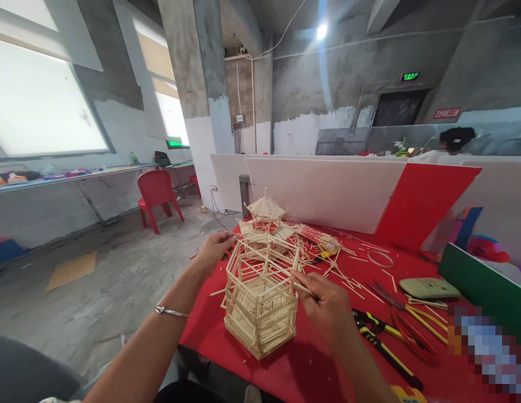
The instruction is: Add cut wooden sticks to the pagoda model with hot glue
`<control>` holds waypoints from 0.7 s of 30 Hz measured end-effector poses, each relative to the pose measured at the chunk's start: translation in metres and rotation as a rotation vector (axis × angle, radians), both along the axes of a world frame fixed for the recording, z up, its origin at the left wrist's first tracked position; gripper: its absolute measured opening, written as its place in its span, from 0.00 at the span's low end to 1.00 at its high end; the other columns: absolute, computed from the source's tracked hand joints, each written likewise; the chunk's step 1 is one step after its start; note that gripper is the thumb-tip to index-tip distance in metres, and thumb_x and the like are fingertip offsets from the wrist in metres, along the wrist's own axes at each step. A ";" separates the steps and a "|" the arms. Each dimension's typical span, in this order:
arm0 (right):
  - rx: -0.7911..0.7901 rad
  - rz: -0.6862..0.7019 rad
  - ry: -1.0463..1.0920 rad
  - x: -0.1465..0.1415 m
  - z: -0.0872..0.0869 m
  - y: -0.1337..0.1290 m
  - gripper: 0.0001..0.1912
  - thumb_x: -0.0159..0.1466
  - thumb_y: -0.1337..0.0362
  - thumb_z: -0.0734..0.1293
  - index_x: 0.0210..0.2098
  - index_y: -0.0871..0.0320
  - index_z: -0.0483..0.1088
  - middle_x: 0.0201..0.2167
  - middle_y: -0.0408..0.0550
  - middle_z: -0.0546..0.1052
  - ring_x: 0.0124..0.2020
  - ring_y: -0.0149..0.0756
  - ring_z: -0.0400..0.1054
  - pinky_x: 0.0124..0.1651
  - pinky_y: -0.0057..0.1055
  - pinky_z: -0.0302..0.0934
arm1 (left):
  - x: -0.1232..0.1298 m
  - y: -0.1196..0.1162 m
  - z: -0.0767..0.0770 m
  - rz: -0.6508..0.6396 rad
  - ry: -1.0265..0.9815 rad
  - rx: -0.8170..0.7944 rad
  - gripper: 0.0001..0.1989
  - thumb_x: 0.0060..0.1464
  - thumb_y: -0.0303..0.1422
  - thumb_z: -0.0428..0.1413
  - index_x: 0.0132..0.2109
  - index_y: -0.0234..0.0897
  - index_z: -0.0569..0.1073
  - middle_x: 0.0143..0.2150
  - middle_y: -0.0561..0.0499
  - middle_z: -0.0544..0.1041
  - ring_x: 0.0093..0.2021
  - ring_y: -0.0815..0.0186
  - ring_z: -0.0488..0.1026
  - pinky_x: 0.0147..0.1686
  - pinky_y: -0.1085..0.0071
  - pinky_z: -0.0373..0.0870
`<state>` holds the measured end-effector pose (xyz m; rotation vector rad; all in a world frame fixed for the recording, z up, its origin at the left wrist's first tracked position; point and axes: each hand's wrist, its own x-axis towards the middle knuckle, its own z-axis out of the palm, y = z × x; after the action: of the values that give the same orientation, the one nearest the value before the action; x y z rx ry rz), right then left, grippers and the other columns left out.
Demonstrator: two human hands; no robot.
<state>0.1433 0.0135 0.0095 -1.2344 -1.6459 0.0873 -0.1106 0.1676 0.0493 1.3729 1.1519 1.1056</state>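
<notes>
Tabletop: red-covered (300,366), carrying all that follows.
Green board: one (487,285), standing at the far right of your view, its right side running out of view.
Hexagonal stick frame: one (260,305), resting on the near part of the tabletop between your two hands, its open top upward. Its layered sticks overlap too much to count.
Right hand: at the frame's upper right side (328,299), the grip closed on one short stick (305,289). The fingertips reach the frame's edge; the folded fingers are partly hidden behind the hand.
Left hand: at the frame's upper left rim (214,252), thumb and fingertips drawn together. Whether a stick lies within that grip cannot be told.
Pagoda model: one (266,210), pointed roof up, just behind the frame, which hides part of its base.
Pliers: at least two pairs (384,350), to the right of your right hand; their red, yellow and black handles overlap, so the exact count is unclear.
Green case: one (429,288), beyond the pliers, near the green board.
Ring: one (380,258), clear and round, lying flat.
Yellow tool: one (325,255), partly covered by sticks.
Loose sticks: many (355,285), scattered and piled behind and right of the frame, too tangled to count.
</notes>
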 end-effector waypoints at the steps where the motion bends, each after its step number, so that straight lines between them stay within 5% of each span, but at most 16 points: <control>1: 0.010 -0.009 -0.011 -0.001 0.000 0.000 0.15 0.68 0.64 0.64 0.50 0.49 0.78 0.42 0.45 0.83 0.40 0.36 0.78 0.44 0.31 0.71 | 0.000 0.000 0.000 -0.006 -0.005 -0.007 0.25 0.36 0.50 0.69 0.36 0.36 0.78 0.26 0.55 0.74 0.22 0.74 0.64 0.21 0.78 0.55; 21: 0.042 -0.064 -0.011 -0.005 -0.002 -0.002 0.14 0.69 0.61 0.64 0.49 0.51 0.79 0.40 0.47 0.83 0.38 0.36 0.78 0.44 0.31 0.71 | 0.000 0.002 -0.005 -0.015 -0.159 -0.102 0.23 0.35 0.45 0.72 0.35 0.34 0.80 0.29 0.51 0.78 0.25 0.73 0.70 0.22 0.78 0.59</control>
<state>0.1379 0.0111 0.0078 -1.2562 -1.6088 0.0063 -0.1106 0.1692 0.0447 1.1909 1.0664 1.1097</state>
